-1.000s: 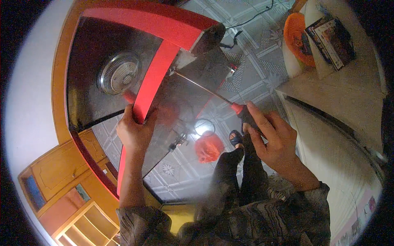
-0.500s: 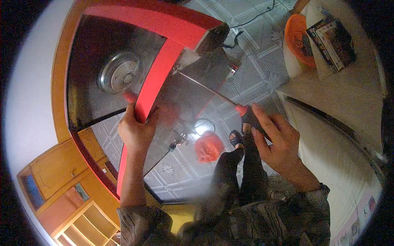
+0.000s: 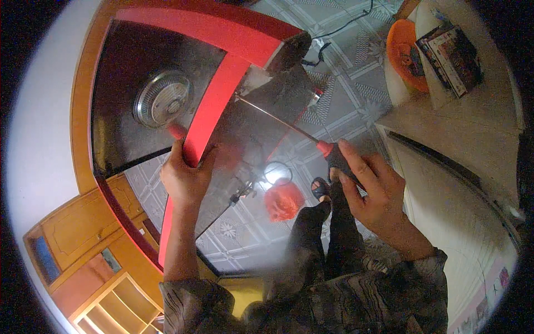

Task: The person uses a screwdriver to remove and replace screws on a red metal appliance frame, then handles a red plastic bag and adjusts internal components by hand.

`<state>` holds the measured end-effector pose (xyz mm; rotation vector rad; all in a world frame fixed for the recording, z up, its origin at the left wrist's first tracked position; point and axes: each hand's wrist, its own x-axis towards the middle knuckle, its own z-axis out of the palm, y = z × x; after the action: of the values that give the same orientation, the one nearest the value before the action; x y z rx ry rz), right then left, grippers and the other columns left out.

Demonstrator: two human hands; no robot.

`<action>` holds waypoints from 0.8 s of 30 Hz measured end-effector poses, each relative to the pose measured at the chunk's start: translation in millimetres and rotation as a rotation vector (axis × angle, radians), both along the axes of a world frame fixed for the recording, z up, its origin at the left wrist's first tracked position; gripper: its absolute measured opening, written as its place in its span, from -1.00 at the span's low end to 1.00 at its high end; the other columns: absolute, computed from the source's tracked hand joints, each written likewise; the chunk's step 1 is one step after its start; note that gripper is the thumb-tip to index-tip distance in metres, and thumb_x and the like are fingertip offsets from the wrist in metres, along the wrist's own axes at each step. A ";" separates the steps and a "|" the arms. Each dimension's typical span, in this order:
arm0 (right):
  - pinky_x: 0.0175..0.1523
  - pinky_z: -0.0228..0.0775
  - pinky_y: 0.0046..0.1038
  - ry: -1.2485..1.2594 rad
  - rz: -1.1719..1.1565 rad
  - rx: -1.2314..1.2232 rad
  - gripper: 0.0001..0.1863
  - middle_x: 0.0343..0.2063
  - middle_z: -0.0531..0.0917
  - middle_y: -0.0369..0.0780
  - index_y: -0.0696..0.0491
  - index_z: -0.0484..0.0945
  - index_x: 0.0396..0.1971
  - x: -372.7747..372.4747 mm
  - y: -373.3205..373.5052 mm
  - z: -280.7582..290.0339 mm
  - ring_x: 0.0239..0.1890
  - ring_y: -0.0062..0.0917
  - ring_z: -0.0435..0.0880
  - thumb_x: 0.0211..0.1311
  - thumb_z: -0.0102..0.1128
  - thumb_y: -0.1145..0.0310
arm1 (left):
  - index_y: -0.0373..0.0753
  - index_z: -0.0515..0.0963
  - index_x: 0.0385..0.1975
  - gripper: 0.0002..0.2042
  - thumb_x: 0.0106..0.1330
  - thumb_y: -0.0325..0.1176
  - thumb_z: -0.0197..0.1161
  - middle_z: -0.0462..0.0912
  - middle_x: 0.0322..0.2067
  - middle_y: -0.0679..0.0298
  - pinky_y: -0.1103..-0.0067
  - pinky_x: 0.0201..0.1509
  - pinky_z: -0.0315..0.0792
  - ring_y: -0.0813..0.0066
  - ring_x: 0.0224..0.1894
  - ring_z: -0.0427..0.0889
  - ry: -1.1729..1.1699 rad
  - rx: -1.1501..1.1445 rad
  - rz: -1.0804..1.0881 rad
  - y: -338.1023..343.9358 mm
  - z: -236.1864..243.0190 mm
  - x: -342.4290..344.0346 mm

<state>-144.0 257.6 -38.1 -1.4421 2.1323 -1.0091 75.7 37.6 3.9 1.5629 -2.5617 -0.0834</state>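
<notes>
My left hand (image 3: 186, 175) grips a red crossbar (image 3: 210, 111) of a red frame (image 3: 206, 30) set over a shiny reflective panel (image 3: 125, 119). My right hand (image 3: 374, 192) holds a screwdriver (image 3: 328, 153) with a red and black handle. Its long thin shaft runs up and left, and the tip sits at the panel where the red crossbar meets the top bar. A round metal disc (image 3: 162, 99) is fixed on the panel, left of the crossbar.
An orange wooden frame (image 3: 83, 100) borders the panel. A pale counter (image 3: 461, 117) at the right carries an orange bowl (image 3: 405, 53) and a dark book (image 3: 450, 50). The floor is patterned grey tile (image 3: 339, 94). An orange wooden shelf unit (image 3: 89, 261) stands at the lower left.
The screwdriver and my right hand have shifted slightly down and right. My left hand has kept its grip on the red crossbar.
</notes>
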 end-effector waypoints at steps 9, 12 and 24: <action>-0.38 0.49 -0.40 0.027 -0.002 0.013 -0.45 -0.37 0.53 -0.18 -0.13 0.42 0.12 0.1 4.6 4.5 -0.40 -0.37 0.58 0.02 0.20 0.34 | -0.26 0.40 -0.58 -0.59 -0.12 -0.12 0.48 0.48 -0.72 0.14 0.43 -0.57 0.35 0.18 -0.71 0.44 0.007 -0.036 -0.037 1.9 -2.1 3.5; -0.37 0.49 -0.41 0.043 -0.003 0.024 -0.44 -0.37 0.53 -0.18 -0.13 0.42 0.12 0.3 5.5 4.0 -0.39 -0.38 0.58 0.01 0.20 0.33 | -0.27 0.40 -0.59 -0.59 -0.13 -0.12 0.48 0.47 -0.72 0.14 0.43 -0.57 0.35 0.18 -0.71 0.45 0.020 -0.045 -0.043 3.6 -1.4 0.8; -0.36 0.49 -0.40 0.075 -0.006 0.034 -0.43 -0.35 0.53 -0.19 -0.15 0.43 0.12 0.7 -0.5 6.0 -0.39 -0.38 0.58 -0.01 0.22 0.33 | -0.26 0.41 -0.57 -0.61 -0.13 -0.14 0.48 0.50 -0.70 0.13 0.44 -0.56 0.36 0.19 -0.68 0.47 0.001 -0.018 -0.033 -4.2 -3.5 -0.2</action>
<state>-143.3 257.1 -32.1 -1.4797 2.1973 -0.9299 75.5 33.4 0.5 1.5141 -2.5802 -0.0646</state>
